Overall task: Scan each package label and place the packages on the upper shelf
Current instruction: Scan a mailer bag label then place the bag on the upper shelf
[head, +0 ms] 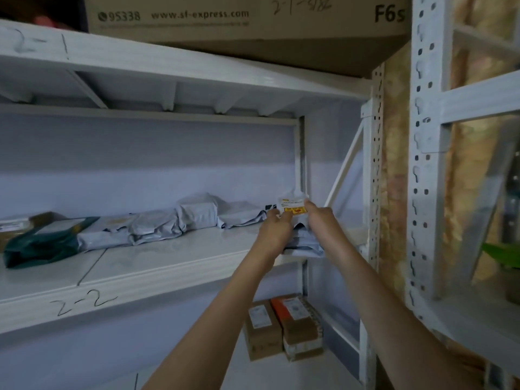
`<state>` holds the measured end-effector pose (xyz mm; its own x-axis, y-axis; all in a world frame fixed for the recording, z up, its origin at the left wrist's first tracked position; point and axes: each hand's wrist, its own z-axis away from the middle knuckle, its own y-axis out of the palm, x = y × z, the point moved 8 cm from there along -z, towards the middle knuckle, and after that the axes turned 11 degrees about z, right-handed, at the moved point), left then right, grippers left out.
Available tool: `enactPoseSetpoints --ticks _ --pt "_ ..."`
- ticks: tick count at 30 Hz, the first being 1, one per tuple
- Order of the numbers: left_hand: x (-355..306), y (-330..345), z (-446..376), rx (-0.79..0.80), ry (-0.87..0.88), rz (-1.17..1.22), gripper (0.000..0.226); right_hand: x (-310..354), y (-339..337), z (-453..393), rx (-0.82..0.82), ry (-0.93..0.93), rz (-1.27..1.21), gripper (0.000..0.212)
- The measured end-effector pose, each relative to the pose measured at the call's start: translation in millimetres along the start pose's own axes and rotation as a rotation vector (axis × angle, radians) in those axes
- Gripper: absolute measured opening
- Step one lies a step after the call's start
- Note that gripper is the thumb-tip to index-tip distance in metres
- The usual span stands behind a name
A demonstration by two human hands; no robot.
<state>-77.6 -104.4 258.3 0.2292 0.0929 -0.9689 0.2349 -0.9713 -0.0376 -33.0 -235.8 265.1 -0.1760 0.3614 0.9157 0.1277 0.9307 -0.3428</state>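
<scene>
Both my hands hold a grey plastic mailer package (305, 243) upright at the right end of the white shelf marked 2-2 (140, 274). Its white and yellow label (292, 205) faces me at the top. My left hand (274, 230) grips the package's left edge by the label. My right hand (320, 220) pinches its right edge at the label's corner. The package's lower end rests at the shelf's front edge. A row of several grey mailers (174, 220) lies along the back of the same shelf.
A dark green bag (42, 243) and a brown parcel (14, 229) lie at the shelf's left. Above, shelf 2-1 (168, 66) carries a large cardboard box (247, 21). Small cardboard boxes (284, 327) stand on the lower level. A white perforated upright (375, 178) bounds the right side.
</scene>
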Motion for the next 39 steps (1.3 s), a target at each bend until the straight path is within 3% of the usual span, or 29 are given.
enactPoseSetpoints --ticks 5,9,13,17,21,24,27,29,34,39 --pt "0 -3 -76 0.034 -0.010 -0.051 0.047 4 18 -69 0.048 -0.023 0.015 0.051" --pt "11 0 -124 0.110 0.024 -0.229 0.046 -8 33 -113 0.112 0.039 -0.034 0.051" --pt "36 9 -152 0.233 0.009 -0.372 0.049 -26 49 -148 0.231 0.061 0.128 0.048" --pt "40 7 -182 0.171 0.078 -0.645 0.054 -24 62 -180 0.319 0.006 0.466 0.021" --pt "27 7 -209 0.068 0.133 -1.083 0.057 -21 72 -217 0.327 -0.006 0.663 0.021" --pt "16 -3 -226 0.015 0.110 -1.235 0.056 -21 87 -236 0.383 -0.026 0.785 0.026" --pt "23 -21 -241 0.044 0.062 -1.278 0.048 -18 106 -249 0.407 -0.055 0.787 0.018" --pt "28 -28 -244 0.079 0.032 -1.263 0.057 -11 117 -254 0.429 -0.107 0.831 0.035" --pt "32 -28 -254 0.174 -0.012 -1.228 0.070 -1 135 -273 0.438 -0.142 0.851 0.024" --pt "28 -14 -260 0.325 -0.012 -1.232 0.053 5 158 -293 0.469 -0.189 0.829 0.030"
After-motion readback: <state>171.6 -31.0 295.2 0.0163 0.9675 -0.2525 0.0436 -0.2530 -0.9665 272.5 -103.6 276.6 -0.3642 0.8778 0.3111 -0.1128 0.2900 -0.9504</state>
